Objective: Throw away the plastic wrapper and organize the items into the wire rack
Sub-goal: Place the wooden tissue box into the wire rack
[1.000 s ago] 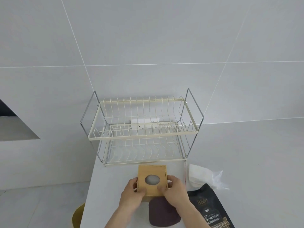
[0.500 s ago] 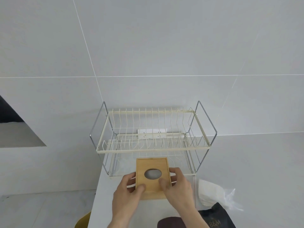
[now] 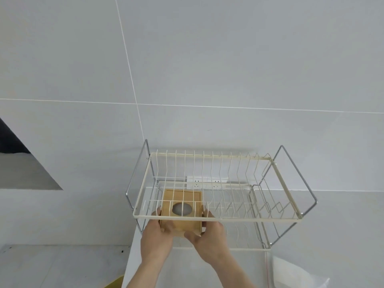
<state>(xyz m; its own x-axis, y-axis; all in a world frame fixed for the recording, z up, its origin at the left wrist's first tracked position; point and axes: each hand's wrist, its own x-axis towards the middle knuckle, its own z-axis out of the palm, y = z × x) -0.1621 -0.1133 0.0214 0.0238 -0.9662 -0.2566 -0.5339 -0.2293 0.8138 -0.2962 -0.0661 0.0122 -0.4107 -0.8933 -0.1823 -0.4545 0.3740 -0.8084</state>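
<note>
A square wooden box (image 3: pixel 180 227) with an oval hole in its lid sits partly inside the lower tier of the cream two-tier wire rack (image 3: pixel 218 218), at the left end. Both hands grip it: my left hand (image 3: pixel 156 239) on its left side, my right hand (image 3: pixel 208 235) on its right side and front corner. The box's back half shows through the upper tier's wires. A clear plastic wrapper with white paper inside (image 3: pixel 295 274) lies on the counter at the bottom right.
The rack stands at the back of a white counter (image 3: pixel 187 267) against a grey tiled wall. A white power strip (image 3: pixel 205 182) sits behind the rack. A yellow object (image 3: pixel 115 283) peeks out below the counter's left edge.
Both hands have carried the wooden box forward from the counter into the rack's lower tier. The view has tilted up, so the dark bag and dark round object have dropped out of sight.
</note>
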